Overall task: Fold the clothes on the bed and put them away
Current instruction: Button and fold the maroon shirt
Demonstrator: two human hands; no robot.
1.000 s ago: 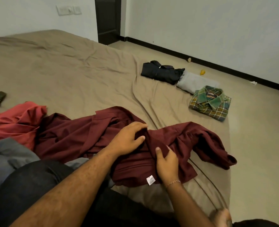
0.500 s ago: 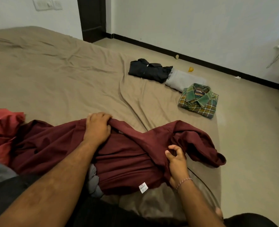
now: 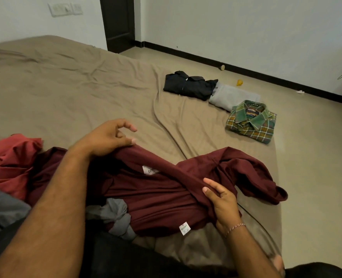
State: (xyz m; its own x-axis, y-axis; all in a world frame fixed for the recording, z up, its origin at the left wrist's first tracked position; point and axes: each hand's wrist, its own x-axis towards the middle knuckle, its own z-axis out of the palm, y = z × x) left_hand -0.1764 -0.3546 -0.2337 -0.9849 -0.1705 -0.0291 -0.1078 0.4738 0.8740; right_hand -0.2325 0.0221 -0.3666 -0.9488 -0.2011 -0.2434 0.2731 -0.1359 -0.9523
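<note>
A maroon shirt (image 3: 166,193) lies crumpled on the tan bed (image 3: 65,87) right in front of me, with a white neck label showing and a second tag at its near hem. My left hand (image 3: 108,137) sits on its far edge; the lower fingers curl into the cloth while forefinger and thumb stay loose above it. My right hand (image 3: 220,199) grips the same edge lower right, thumb on top. The fold runs taut between both hands. One sleeve trails off to the right.
A red garment (image 3: 9,157) and grey clothes (image 3: 116,215) lie unfolded at my left. Folded at the bed's far right edge are a black shirt (image 3: 188,85), a grey piece (image 3: 232,96) and a green plaid shirt (image 3: 250,121). Floor lies right; a dark door (image 3: 118,23) stands behind.
My left hand has shifted right along the maroon shirt's far edge, loosening its forefinger and thumb. The edge now stretches between both hands, and the neck label has come into sight.
</note>
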